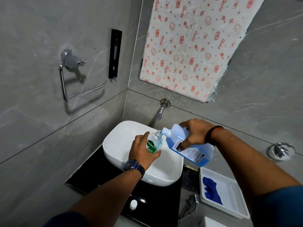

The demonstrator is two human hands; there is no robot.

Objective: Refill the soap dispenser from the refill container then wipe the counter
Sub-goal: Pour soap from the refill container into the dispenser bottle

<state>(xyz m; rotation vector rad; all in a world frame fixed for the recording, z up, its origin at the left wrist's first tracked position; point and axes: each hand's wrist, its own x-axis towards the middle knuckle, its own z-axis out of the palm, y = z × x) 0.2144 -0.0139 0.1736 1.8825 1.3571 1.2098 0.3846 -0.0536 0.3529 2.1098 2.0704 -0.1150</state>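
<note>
- Two hands are busy in the head view, and the pour is on: the refill container point(190, 145) is tipped, its spout at the open neck of the soap dispenser point(154, 143), both held above the white basin point(164, 176).
- Left hand point(141, 150) is wrapped around the dispenser, keeping it upright; right hand point(195, 133) clamps the container from above, wrist cocked.
- Next, I'd judge: keep the stream on that narrow neck, then level off before overflow.
- Blue cloth point(211, 189) waits in the white tray point(236, 205); a white cap point(133, 204) sits on the black counter point(155, 202).
</note>
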